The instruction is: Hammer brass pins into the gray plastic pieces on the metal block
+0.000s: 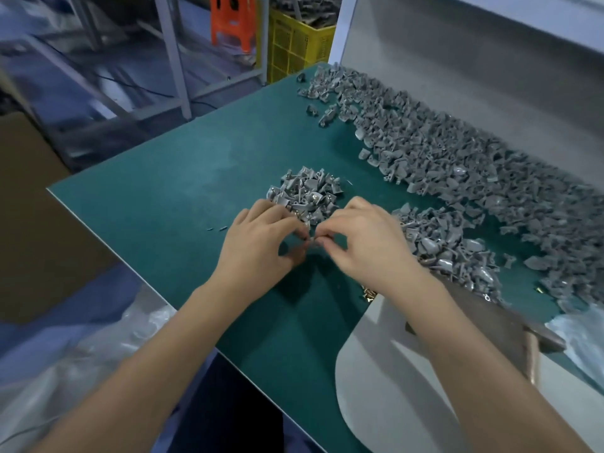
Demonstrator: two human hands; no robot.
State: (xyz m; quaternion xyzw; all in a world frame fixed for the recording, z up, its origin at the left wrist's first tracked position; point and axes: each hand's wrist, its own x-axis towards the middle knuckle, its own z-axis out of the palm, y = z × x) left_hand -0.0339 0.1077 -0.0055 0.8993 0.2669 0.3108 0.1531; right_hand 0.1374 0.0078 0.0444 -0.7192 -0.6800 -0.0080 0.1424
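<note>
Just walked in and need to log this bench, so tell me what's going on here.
A person sits at a green table, both hands meeting over it. The left hand and right hand pinch a small gray plastic piece between their fingertips. A small heap of gray pieces lies just beyond the hands, a far bigger spread along the right. A few brass pins lie under the right wrist. A hammer rests unused.

My left hand [261,238] and right hand [362,240] close together, fingers curled, fingertips meeting, forearms angled inward
</note>
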